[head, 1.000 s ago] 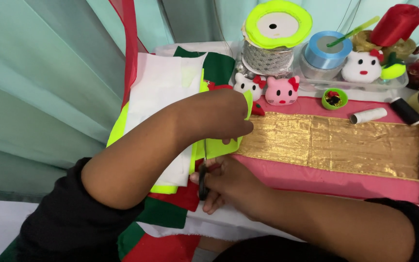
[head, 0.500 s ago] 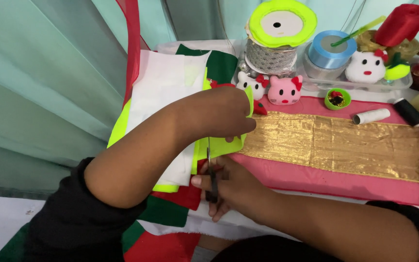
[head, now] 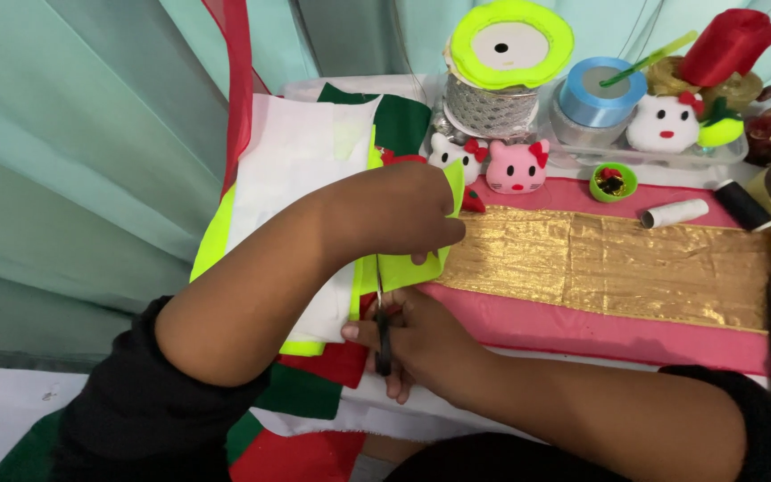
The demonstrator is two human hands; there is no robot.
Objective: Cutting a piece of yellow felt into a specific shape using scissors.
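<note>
Bright, even light, soft shadows; sharp centre, edges perhaps slightly stretched.

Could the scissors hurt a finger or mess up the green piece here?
Maybe. The scissors in the right hand cut close under the left hand, so a finger could get nicked. The neon green piece is held only at its top, so it may shift and the cut may go crooked.

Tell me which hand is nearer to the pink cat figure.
Left. The left hand presses the neon green sheet just beside the pink cat figure. The right hand, gripping the scissors, sits lower, nearer the table's front edge.
</note>
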